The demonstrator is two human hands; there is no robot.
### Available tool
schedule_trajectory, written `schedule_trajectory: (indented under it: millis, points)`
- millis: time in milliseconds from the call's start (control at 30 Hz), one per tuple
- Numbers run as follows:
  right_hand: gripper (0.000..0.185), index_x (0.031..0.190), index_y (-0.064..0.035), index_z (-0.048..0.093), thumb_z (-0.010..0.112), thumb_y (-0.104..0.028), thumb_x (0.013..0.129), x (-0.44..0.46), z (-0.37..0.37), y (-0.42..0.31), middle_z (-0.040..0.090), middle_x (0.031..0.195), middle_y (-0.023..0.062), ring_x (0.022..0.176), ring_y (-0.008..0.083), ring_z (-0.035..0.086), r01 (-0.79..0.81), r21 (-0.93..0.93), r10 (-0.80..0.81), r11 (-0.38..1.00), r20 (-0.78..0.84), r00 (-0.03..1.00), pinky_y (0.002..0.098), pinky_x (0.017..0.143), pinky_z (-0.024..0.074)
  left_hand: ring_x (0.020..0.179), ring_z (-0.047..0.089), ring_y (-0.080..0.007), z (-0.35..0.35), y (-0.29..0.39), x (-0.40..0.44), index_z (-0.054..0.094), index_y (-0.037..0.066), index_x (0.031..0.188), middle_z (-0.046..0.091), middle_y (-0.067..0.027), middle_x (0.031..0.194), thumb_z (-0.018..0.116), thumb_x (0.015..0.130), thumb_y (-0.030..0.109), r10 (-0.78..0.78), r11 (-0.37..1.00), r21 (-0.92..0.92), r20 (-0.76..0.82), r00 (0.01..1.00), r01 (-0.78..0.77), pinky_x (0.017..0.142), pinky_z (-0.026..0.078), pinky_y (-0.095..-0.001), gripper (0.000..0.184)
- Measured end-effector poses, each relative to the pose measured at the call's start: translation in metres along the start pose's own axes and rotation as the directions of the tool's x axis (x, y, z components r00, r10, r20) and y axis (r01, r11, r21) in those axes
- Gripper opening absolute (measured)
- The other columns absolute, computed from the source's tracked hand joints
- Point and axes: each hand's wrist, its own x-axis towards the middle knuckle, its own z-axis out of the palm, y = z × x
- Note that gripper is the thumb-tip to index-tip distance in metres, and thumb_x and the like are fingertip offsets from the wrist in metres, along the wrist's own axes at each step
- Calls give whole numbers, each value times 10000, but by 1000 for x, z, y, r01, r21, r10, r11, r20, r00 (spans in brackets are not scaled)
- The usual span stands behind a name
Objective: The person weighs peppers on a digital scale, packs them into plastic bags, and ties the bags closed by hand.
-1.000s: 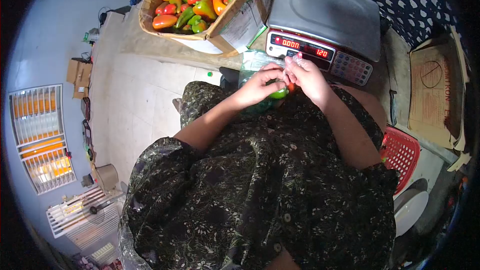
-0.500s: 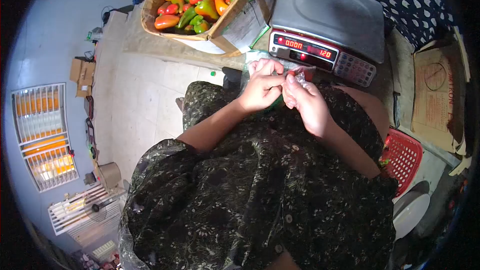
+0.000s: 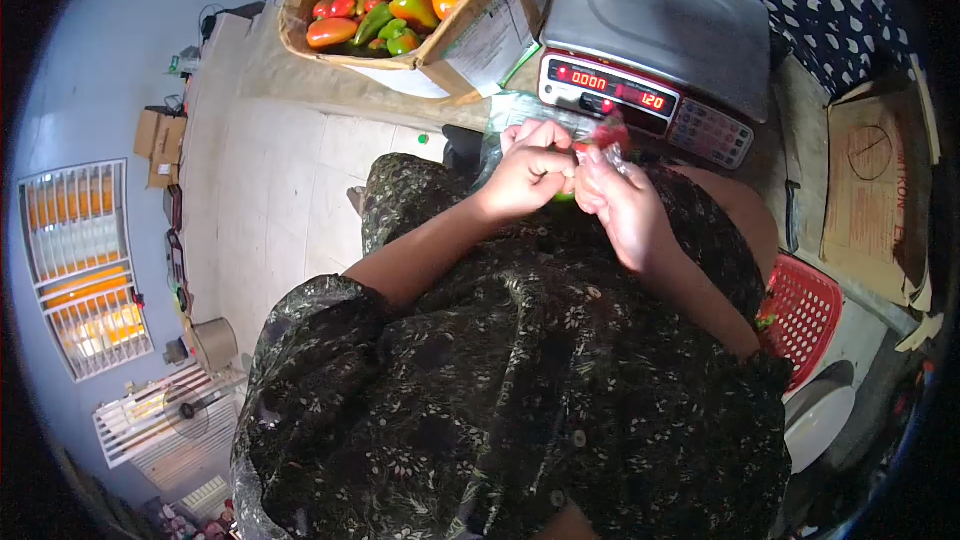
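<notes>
My left hand (image 3: 527, 172) and my right hand (image 3: 617, 198) meet above my lap, just in front of the scale, fingers closed on a clear plastic bag (image 3: 500, 123). Its crumpled top sticks out of my right hand. Behind and below my fingers, bits of red and green show through the plastic; the rest of the contents is hidden. The digital scale (image 3: 660, 30) has a bare metal plate and lit red digits. Left of it, a cardboard box (image 3: 485, 45) holds several red, orange and green peppers (image 3: 413, 8).
A red perforated basket (image 3: 803, 315) and a white bowl (image 3: 820, 428) are at the right. Flattened cardboard (image 3: 870, 190) leans beyond them. At the left are a fan (image 3: 187, 410) and a barred window (image 3: 88, 275). A green cap (image 3: 423, 139) lies on the floor.
My hands have come closer together, with my right fingers now curled round the gathered plastic. The green item that showed below them is now mostly hidden.
</notes>
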Motion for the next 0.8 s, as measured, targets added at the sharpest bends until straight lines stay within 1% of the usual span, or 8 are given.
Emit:
schedule_trajectory:
  millis: [67,200,333,467,500,600,767,800]
  points:
    - [323,783,-64,479,395,-291,998,-8,5,-8,368,642,-44,600,77,346,-57,-17,57,998,-42,998,240,585,308,918,455,-177,-6,-3,-2,613,198,662,488,33,861,593,698,100,81,995,62,4,997,-81,842,235,-377,106]
    - [324,786,-64,475,390,-293,999,-13,-4,9,364,647,-43,610,77,347,-43,97,36,994,67,997,243,594,308,915,446,-193,-13,-8,-3,586,219,648,465,28,855,597,671,139,181,974,127,45,983,-185,825,227,-378,84]
    - [320,775,-70,456,388,-287,999,-4,-3,1,364,652,-39,620,79,353,-21,128,16,992,42,999,246,603,316,967,440,-212,-12,5,-7,617,201,706,474,-10,894,596,689,146,107,989,100,-8,994,-105,870,227,-406,62]
    - [330,751,-78,440,387,-289,999,-3,2,0,365,656,-34,626,79,357,34,112,-40,993,47,998,249,608,323,996,418,-221,3,5,-6,658,184,755,482,-20,926,599,695,140,41,987,-153,-12,999,-42,874,237,-383,95]
    - [335,740,-81,437,386,-288,999,-4,2,1,364,653,-35,623,80,354,31,100,-35,995,41,999,248,606,319,955,442,-232,2,1,-5,670,153,812,483,-35,934,623,687,144,59,997,-60,20,998,-58,826,303,-359,134]
    - [352,708,-90,427,384,-286,998,-9,0,3,360,645,-35,613,82,347,8,68,-9,998,15,1000,245,597,310,957,420,-216,5,-2,-1,664,184,762,467,-19,903,596,685,138,34,985,-166,-58,998,-43,836,249,-370,112]
    - [367,679,-95,412,375,-278,996,-16,0,0,347,631,-39,599,84,326,-78,82,80,994,-18,997,251,583,294,888,457,-225,-9,-2,-1,605,204,688,458,-3,856,614,664,203,254,947,211,-33,967,-241,826,254,-411,26]
    - [368,680,-94,411,373,-278,996,-18,1,-1,344,635,-40,601,84,322,-72,6,72,997,-10,997,252,584,292,894,453,-227,-12,-8,-2,603,206,694,457,-7,869,609,659,187,280,936,226,-10,960,-271,828,250,-420,41]
